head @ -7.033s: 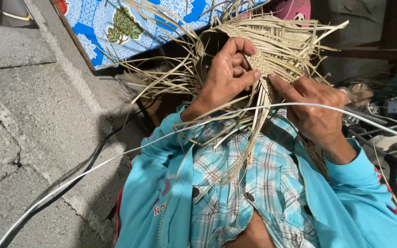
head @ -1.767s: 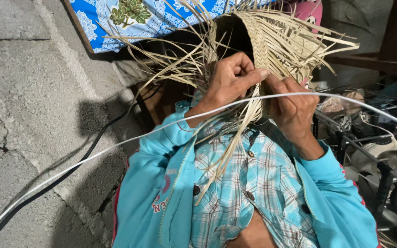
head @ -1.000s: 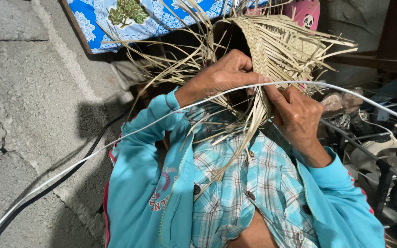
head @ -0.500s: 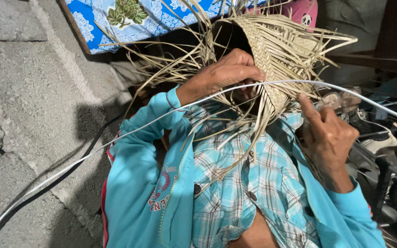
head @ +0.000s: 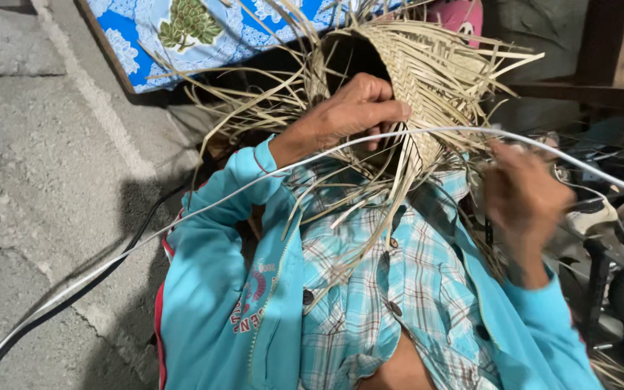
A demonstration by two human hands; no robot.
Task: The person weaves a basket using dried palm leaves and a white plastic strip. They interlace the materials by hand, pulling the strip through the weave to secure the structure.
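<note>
The half-woven straw basket [head: 427,79] sits far and centre, its open mouth facing left and loose strips trailing down toward the plaid shirt [head: 377,289]. The left hand [head: 352,115] is nearer, curled over the rim, gripping the weave. The right hand [head: 525,202] hangs blurred, just right of and below the basket; I cannot tell its grip.

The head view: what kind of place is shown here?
Probably an informal home work spot: bare concrete floor, a patterned blue cloth behind, and the left hand holding a half-woven straw basket.
</note>
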